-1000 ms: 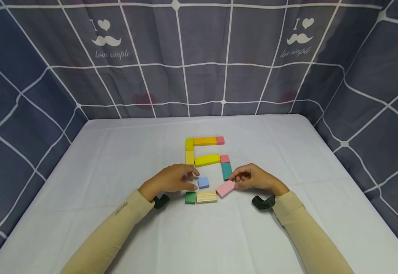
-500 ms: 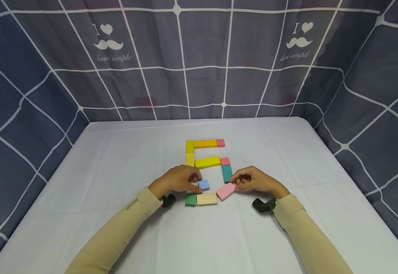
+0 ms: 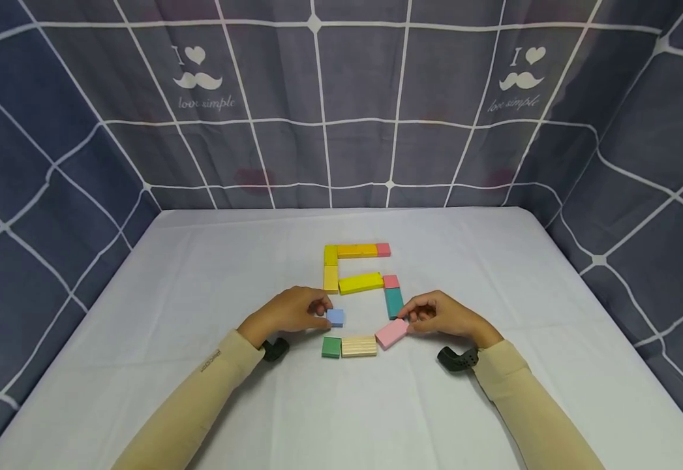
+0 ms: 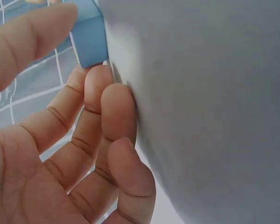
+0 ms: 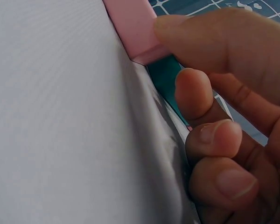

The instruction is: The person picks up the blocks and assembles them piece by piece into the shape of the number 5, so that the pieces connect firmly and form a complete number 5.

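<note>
My left hand [image 3: 291, 309] pinches a small light-blue block [image 3: 335, 318] between thumb and fingers. In the left wrist view the blue block [image 4: 89, 39] is at the top, thumb on one side and fingertips by its lower end. My right hand [image 3: 445, 318] holds a pink block [image 3: 392, 333] that lies slanted, thumb and index finger at its right end. The right wrist view shows the thumb on the pink block [image 5: 135, 28], with the teal block [image 5: 165, 81] behind it. Left of the pink block lie a ridged pale wooden block [image 3: 359, 346] and a green block [image 3: 331, 347].
Further back, two yellow blocks [image 3: 331, 267] form an upright line. An orange-yellow block [image 3: 357, 250] ending in a small pink-red block [image 3: 383, 249] runs right from its top. A slanted bright-yellow block [image 3: 361, 283] leads to another pink-red block [image 3: 391, 281]. All lie on a white cloth [image 3: 229, 261].
My left hand reaches right to the blue block, takes hold of it and shifts it left, above the green block. The right hand and pink block stay about in place. The head view tilts slightly.
</note>
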The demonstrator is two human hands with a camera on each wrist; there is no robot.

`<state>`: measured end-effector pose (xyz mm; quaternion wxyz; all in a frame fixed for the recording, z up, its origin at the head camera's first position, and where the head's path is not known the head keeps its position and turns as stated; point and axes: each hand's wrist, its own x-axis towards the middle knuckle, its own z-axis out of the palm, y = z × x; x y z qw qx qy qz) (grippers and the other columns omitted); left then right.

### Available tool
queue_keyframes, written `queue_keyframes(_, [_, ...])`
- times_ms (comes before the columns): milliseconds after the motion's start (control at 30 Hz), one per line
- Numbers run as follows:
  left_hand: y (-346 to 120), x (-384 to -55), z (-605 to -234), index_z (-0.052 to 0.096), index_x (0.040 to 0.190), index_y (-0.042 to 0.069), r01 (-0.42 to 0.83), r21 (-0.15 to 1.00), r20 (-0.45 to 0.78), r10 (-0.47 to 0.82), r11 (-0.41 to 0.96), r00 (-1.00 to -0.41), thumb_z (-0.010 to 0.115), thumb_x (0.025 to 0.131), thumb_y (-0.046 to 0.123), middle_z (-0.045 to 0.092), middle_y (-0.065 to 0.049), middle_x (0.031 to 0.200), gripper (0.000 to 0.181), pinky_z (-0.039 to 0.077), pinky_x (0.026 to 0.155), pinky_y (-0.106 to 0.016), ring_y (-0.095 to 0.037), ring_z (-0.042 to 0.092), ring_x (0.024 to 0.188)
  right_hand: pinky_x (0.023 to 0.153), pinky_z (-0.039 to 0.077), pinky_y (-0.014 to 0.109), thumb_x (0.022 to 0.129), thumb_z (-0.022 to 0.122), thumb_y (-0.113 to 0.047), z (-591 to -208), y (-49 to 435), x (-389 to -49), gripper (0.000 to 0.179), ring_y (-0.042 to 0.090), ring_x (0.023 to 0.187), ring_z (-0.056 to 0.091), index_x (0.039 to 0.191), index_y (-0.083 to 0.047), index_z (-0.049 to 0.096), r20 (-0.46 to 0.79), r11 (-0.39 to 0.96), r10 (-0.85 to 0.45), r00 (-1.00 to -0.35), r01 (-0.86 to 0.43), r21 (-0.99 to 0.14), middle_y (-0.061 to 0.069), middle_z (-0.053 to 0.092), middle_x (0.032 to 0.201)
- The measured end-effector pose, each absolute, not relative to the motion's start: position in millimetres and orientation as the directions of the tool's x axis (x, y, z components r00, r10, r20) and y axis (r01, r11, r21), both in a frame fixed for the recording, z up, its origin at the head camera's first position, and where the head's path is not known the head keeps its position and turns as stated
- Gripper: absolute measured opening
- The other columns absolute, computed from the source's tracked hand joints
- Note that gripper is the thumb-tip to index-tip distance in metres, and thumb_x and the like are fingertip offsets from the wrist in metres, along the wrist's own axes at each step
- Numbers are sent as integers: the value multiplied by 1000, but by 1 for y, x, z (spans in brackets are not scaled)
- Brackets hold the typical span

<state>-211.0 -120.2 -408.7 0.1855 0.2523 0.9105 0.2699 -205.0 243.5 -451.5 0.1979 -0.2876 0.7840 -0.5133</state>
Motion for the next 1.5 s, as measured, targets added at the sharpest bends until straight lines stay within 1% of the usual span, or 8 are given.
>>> queue_keyframes(233, [-142, -205, -408, 72, 112, 10, 361, 590, -186, 557, 722, -809, 84, 96, 19, 62, 6, 91, 22, 45, 75, -28, -12, 53, 80, 67, 37, 17, 95, 77, 3, -454, 247, -204, 25, 7, 76, 47, 119, 9, 75, 10, 289, -666, -746, -271, -918, -1, 62, 90])
queue_keyframes(500, [-155, -195, -407, 75, 115, 9, 328, 609, -192, 536, 722, -822, 83, 95, 13, 65, 6, 90, 22, 49, 82, -33, -13, 57, 88, 66, 38, 18, 95, 77, 3, -456, 246, -206, 25, 8, 76, 47, 120, 9, 75, 22, 271, -673, -739, -274, -923, -1, 62, 91])
queue_keyframes(833, [-162, -189, -405, 77, 116, 8, 378, 641, -157, 596, 668, -787, 83, 94, 11, 66, 5, 93, 24, 49, 78, -28, -12, 55, 83, 65, 37, 20, 95, 77, 3, -455, 246, -205, 26, 10, 73, 46, 120, 9, 75, 19, 280, -671, -741, -276, -919, 0, 62, 91])
queue_keyframes(1133, [-163, -188, -407, 78, 118, 7, 425, 650, -138, 648, 630, -749, 84, 94, 9, 69, 5, 98, 24, 52, 83, -27, -8, 58, 88, 64, 36, 20, 94, 78, 4, -454, 245, -203, 25, 10, 72, 46, 119, 9, 75, 32, 273, -673, -739, -289, -917, 0, 62, 90])
queue_keyframes(1333, [-161, -188, -409, 78, 118, 9, 411, 661, -151, 648, 628, -747, 84, 94, 9, 67, 7, 96, 25, 51, 82, -27, -9, 57, 87, 65, 36, 20, 95, 78, 3, -454, 246, -202, 25, 10, 73, 46, 119, 8, 75, 12, 291, -662, -749, -271, -918, 0, 61, 90])
queue_keyframes(1500, [-162, -187, -410, 78, 118, 9, 409, 660, -151, 643, 631, -750, 85, 94, 9, 67, 7, 96, 25, 50, 81, -27, -9, 56, 86, 64, 35, 20, 95, 78, 2, -454, 244, -202, 26, 10, 72, 45, 119, 9, 75, 19, 278, -664, -747, -271, -922, -1, 61, 90])
